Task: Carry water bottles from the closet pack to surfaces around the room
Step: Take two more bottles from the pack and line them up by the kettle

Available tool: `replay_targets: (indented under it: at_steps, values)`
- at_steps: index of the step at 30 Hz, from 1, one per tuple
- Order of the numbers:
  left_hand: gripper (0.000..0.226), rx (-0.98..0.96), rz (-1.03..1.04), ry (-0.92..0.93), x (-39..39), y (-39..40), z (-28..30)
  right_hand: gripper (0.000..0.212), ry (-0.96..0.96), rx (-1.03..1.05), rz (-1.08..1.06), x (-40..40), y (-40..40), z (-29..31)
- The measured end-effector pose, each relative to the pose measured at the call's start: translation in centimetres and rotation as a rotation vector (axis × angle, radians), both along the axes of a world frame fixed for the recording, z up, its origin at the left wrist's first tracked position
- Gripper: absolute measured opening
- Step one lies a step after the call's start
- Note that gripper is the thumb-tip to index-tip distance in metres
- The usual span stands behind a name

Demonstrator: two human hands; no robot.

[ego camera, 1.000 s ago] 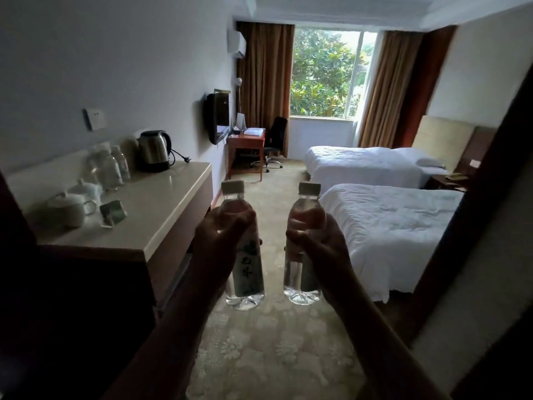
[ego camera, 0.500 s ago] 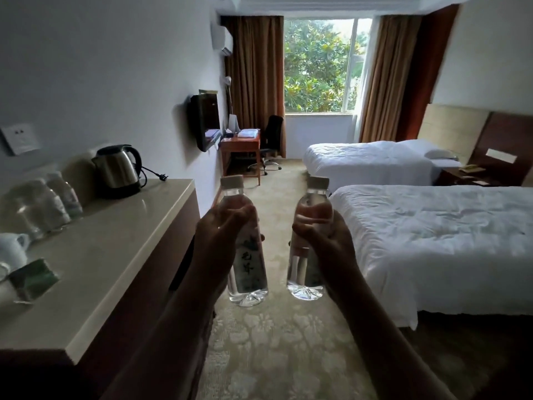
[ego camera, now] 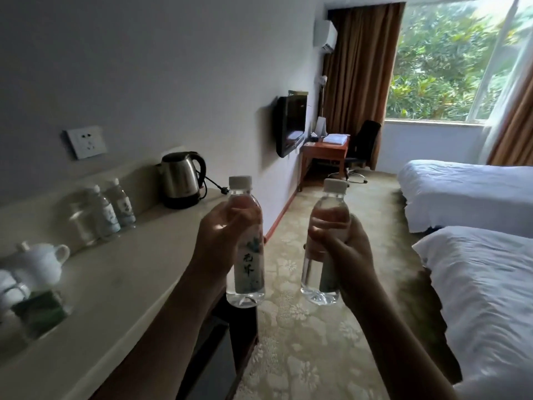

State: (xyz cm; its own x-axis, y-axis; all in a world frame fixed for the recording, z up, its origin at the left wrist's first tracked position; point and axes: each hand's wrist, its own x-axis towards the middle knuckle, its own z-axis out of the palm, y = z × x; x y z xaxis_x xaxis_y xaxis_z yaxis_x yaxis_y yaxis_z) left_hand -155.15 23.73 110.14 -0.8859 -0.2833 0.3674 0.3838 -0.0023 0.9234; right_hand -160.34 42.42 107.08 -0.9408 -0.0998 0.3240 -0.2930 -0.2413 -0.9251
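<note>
Your left hand (ego camera: 219, 241) is wrapped tight round one upright water bottle (ego camera: 246, 255), your right hand (ego camera: 343, 249) round a second bottle (ego camera: 324, 249), both carried cap-up just right of the counter (ego camera: 121, 284). Counter lies to your left, so the left hand is nearer (two bottles (ego camera: 115, 209) already stand there, this side of the kettle (ego camera: 181, 180)). Beyond the counter, the desk (ego camera: 326, 148) looks like the likelier drop.

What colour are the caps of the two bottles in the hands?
Both caps are white, on the left bottle and the right bottle; head view.
</note>
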Motion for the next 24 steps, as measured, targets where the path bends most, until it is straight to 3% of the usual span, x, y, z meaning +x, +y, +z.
replay_targets:
  at_steps: [12,16,24]
  values:
    - [0.014,0.055,0.310,0.037,-15.9,-13.9,-2.3,0.041,0.036,0.062,0.210,-19.5,-16.0,-2.0]
    - [0.037,0.042,0.462,-0.040,-18.3,-19.1,-3.4,0.036,0.055,0.084,0.365,-24.0,-23.1,-2.9]
    - [0.029,0.049,0.854,-0.079,-19.5,-27.5,-8.5,0.045,0.167,0.187,0.731,-29.0,-37.6,-8.1]
